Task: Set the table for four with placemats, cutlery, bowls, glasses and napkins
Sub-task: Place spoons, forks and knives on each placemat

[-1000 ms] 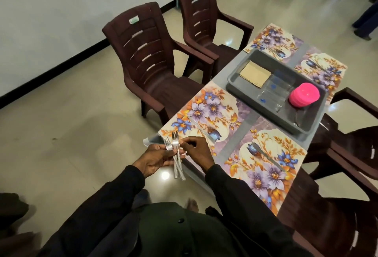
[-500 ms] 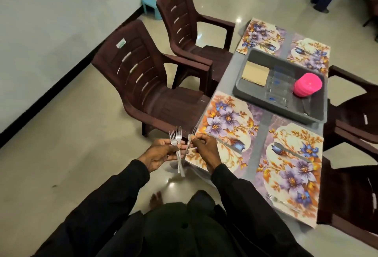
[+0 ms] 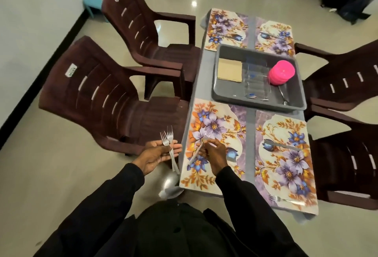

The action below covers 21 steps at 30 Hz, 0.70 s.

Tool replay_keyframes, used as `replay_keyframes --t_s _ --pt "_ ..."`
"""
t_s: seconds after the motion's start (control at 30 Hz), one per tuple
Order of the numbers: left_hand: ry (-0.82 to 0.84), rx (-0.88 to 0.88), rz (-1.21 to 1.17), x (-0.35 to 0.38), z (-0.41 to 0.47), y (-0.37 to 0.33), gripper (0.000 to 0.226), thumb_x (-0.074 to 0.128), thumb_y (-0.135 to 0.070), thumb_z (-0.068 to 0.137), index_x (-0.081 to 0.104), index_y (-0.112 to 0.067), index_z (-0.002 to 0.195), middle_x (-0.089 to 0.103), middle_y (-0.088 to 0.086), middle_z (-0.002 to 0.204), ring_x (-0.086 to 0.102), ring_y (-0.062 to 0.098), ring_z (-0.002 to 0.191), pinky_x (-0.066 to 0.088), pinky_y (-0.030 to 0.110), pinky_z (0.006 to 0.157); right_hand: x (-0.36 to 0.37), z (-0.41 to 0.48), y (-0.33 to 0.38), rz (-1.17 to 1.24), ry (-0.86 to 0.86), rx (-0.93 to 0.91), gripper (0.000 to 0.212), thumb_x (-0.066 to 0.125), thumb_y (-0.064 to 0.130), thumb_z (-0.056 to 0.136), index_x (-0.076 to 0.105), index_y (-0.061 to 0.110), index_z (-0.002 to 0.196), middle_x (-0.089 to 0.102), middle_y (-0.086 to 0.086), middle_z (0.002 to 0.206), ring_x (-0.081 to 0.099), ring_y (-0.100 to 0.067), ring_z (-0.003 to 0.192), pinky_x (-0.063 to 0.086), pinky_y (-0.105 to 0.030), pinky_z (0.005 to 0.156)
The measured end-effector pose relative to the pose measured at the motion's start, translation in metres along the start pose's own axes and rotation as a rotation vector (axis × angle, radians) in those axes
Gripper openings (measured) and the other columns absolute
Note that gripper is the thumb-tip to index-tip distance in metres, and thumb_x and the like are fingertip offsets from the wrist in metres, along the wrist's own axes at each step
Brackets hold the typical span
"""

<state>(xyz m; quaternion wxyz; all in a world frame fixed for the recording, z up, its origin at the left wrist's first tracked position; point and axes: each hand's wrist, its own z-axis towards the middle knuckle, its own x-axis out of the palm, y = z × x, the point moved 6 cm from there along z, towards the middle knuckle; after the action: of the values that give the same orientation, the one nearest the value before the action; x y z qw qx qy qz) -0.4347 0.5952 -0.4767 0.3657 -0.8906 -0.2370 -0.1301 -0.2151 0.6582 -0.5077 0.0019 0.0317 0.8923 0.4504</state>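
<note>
My left hand point(image 3: 161, 154) holds two forks point(image 3: 168, 140) just off the table's left edge, tines pointing away from me. My right hand point(image 3: 214, 152) pinches a third fork point(image 3: 195, 153) low over the near-left floral placemat point(image 3: 216, 121). The near-right placemat point(image 3: 286, 166) carries a knife point(image 3: 282, 145) and a fork point(image 3: 283, 199) at its near edge. Two more placemats point(image 3: 227, 27) point(image 3: 274, 37) lie at the far end. A grey bin point(image 3: 221, 95) holds brown napkins point(image 3: 230, 69), clear glasses point(image 3: 255, 78), stacked pink bowls point(image 3: 281, 72) and spoons point(image 3: 284, 95).
Dark brown plastic chairs stand close along both long sides, two on the left point(image 3: 98, 97) point(image 3: 143, 27) and two on the right point(image 3: 343, 84) point(image 3: 347, 164). A small blue stool point(image 3: 93, 0) sits by the wall. Bags point(image 3: 347, 0) lie on the floor far right.
My hands have come apart. The right hand took one fork from the bunch and carried it right, over the near-left placemat; the left keeps two forks. My view swung toward the table.
</note>
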Motion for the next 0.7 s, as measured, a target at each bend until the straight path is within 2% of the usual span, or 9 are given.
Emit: replay_keyframes --t_s 0.1,0.2,0.27,0.33,0.37,0.43,0.5,0.57,0.7 --pt "0.005 -0.016 -0.006 0.006 0.026 -0.019 0.031 0.056 0.006 0.097 0.059 0.009 0.128 0.069 0.027 0.122 0.069 0.038 0.114 0.059 0.043 0.093 -0.004 0.016 0.016 0.049 0.007 0.028 0.009 0.063 0.001 0.093 0.072 0.001 0.094 0.073 -0.018 0.086 0.068 -0.027 0.078 0.058 -0.034 0.069" --pt "0.023 -0.042 0.007 0.013 0.051 -0.035 0.032 0.057 0.004 0.097 0.060 0.007 0.129 0.069 0.025 0.124 0.068 0.038 0.116 0.058 0.044 0.094 -0.011 0.034 0.025 0.126 -0.048 0.068 0.019 0.068 -0.002 0.089 0.070 0.001 0.107 0.074 -0.018 0.091 0.069 -0.024 0.075 0.058 -0.033 0.067" --pt "0.033 -0.070 0.021 0.019 0.066 -0.043 0.031 0.057 0.003 0.097 0.061 0.006 0.128 0.069 0.023 0.125 0.068 0.038 0.116 0.058 0.045 0.094 -0.020 0.054 0.030 0.101 -0.103 0.082 0.017 0.069 -0.003 0.088 0.069 0.001 0.105 0.071 -0.016 0.090 0.066 -0.025 0.078 0.059 -0.034 0.071" --pt "0.040 -0.085 0.033 0.022 0.080 -0.052 0.031 0.057 0.003 0.097 0.061 0.006 0.128 0.070 0.022 0.123 0.068 0.037 0.115 0.057 0.045 0.095 -0.027 0.074 0.035 0.044 -0.152 0.086 0.014 0.064 -0.005 0.090 0.069 0.007 0.095 0.068 -0.011 0.088 0.065 -0.025 0.081 0.059 -0.033 0.078" --pt "0.050 -0.091 0.042 0.024 0.089 -0.058 0.031 0.057 0.002 0.097 0.061 0.006 0.128 0.071 0.022 0.122 0.069 0.037 0.115 0.058 0.044 0.095 -0.030 0.084 0.038 0.016 -0.187 0.099 0.018 0.063 -0.008 0.089 0.069 0.009 0.087 0.066 -0.009 0.083 0.063 -0.023 0.076 0.058 -0.030 0.073" --pt "0.065 -0.107 0.063 0.026 0.104 -0.067 0.030 0.057 0.001 0.098 0.061 0.005 0.128 0.071 0.021 0.121 0.069 0.036 0.114 0.059 0.043 0.094 -0.035 0.106 0.042 -0.008 -0.278 0.111 0.037 0.063 -0.012 0.082 0.064 0.015 0.058 0.057 -0.003 0.060 0.049 -0.019 0.059 0.047 -0.023 0.052" --pt "0.069 -0.119 0.083 0.025 0.116 -0.077 0.032 0.058 0.001 0.098 0.060 0.006 0.129 0.071 0.022 0.121 0.069 0.037 0.115 0.059 0.042 0.092 -0.037 0.129 0.035 0.017 -0.381 0.162 0.045 0.063 -0.012 0.075 0.058 0.016 0.040 0.050 -0.001 0.049 0.043 -0.018 0.054 0.042 -0.025 0.049" --pt "0.079 -0.145 0.099 0.023 0.131 -0.087 0.033 0.058 0.000 0.097 0.060 0.006 0.129 0.071 0.022 0.122 0.068 0.037 0.115 0.061 0.042 0.090 -0.037 0.150 0.035 0.056 -0.444 0.198 0.034 0.068 -0.006 0.069 0.064 0.015 0.044 0.058 -0.004 0.053 0.052 -0.020 0.057 0.048 -0.032 0.056" --pt "0.110 -0.164 0.118 0.023 0.160 -0.112 0.031 0.059 0.001 0.096 0.060 0.007 0.127 0.071 0.024 0.121 0.071 0.036 0.109 0.061 0.043 0.088 -0.041 0.191 0.038 0.050 -0.546 0.230 0.020 0.070 0.001 0.082 0.064 0.012 0.066 0.065 -0.006 0.064 0.062 -0.018 0.060 0.053 -0.026 0.050"
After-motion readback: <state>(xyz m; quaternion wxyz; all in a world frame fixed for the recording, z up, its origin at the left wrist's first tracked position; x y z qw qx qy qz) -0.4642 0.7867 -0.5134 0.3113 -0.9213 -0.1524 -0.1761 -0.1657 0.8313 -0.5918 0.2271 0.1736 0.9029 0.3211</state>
